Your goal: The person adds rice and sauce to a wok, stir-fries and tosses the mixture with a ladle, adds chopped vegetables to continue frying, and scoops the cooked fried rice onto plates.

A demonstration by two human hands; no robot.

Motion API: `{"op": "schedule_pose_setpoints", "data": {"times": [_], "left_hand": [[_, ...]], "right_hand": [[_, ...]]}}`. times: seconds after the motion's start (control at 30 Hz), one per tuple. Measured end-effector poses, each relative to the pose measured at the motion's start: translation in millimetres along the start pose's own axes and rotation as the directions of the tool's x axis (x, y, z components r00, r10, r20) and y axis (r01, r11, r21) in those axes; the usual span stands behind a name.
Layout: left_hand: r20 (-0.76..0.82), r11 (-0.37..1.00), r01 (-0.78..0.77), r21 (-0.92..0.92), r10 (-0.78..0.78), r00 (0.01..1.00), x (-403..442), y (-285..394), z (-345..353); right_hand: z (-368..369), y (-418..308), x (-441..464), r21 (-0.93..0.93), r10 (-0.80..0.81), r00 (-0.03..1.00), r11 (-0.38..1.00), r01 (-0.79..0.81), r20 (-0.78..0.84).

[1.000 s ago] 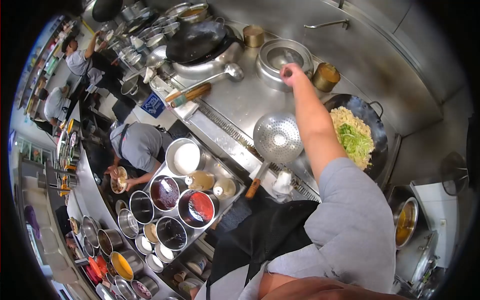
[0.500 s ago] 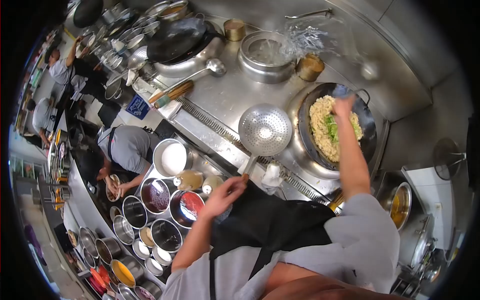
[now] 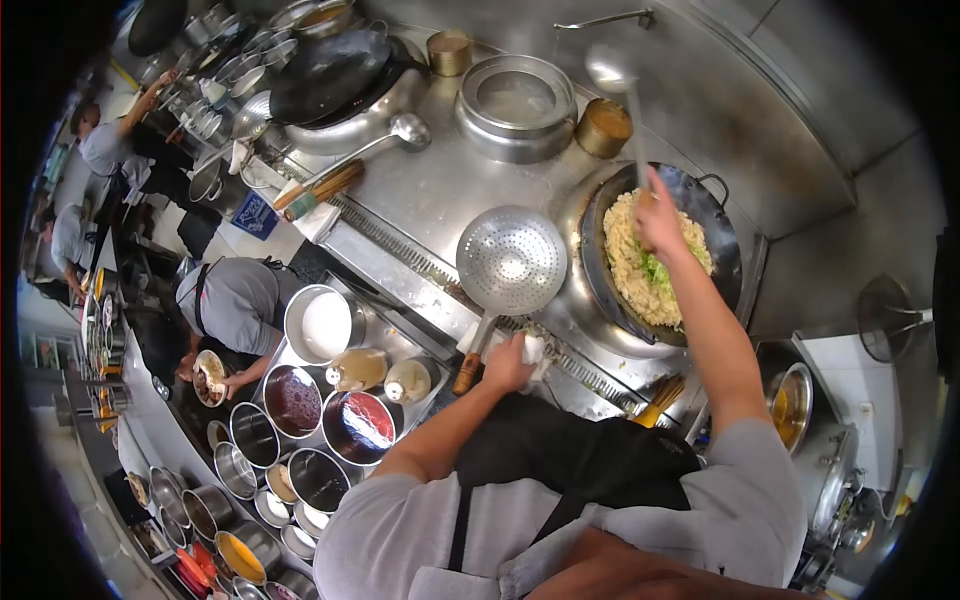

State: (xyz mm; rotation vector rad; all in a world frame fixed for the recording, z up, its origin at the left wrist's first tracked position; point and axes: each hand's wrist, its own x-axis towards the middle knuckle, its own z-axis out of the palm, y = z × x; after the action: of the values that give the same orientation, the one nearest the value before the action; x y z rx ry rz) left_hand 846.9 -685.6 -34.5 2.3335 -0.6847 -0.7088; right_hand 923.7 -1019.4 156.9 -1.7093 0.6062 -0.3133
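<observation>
My right hand (image 3: 658, 222) is closed around the handle of a ladle (image 3: 612, 70), whose bowl is raised behind the wok. Below that hand sits a black wok (image 3: 722, 262) full of pale yellow fried rice (image 3: 640, 285) with green shreds on it. My left hand (image 3: 510, 366) is closed at the counter's front edge, on a crumpled white cloth (image 3: 535, 350). Just left of it lies a perforated strainer (image 3: 512, 258), its wooden handle pointing at me. The fingertips of my left hand are partly hidden.
A metal pot (image 3: 515, 105) and a brass-coloured can (image 3: 603, 128) stand behind the strainer. Another wok (image 3: 330, 75) is at the back left, near a second ladle (image 3: 408, 130). Sauce containers (image 3: 293, 398) and squeeze bottles (image 3: 356, 370) crowd the left. A co-worker (image 3: 235, 305) handles a bowl.
The ladle has swung left from the wok's far side, and the splash of water in the air is gone. My left hand has moved right, past the strainer handle, closing on the cloth.
</observation>
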Motion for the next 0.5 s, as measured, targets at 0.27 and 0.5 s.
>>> {"op": "schedule_pose_setpoints", "data": {"times": [0.27, 0.5], "left_hand": [[-0.152, 0.667, -0.001, -0.745, -0.169, 0.974, -128, 35, -143], [-0.171, 0.128, -0.136, -0.982, -0.32, 0.932, -203, 6, -187]], "right_hand": [[205, 76, 193, -0.51, 0.001, 0.995, 0.859, -0.05, -0.097], [172, -67, 182, 0.87, 0.23, 0.846, -0.003, -0.494, 0.481]]}}
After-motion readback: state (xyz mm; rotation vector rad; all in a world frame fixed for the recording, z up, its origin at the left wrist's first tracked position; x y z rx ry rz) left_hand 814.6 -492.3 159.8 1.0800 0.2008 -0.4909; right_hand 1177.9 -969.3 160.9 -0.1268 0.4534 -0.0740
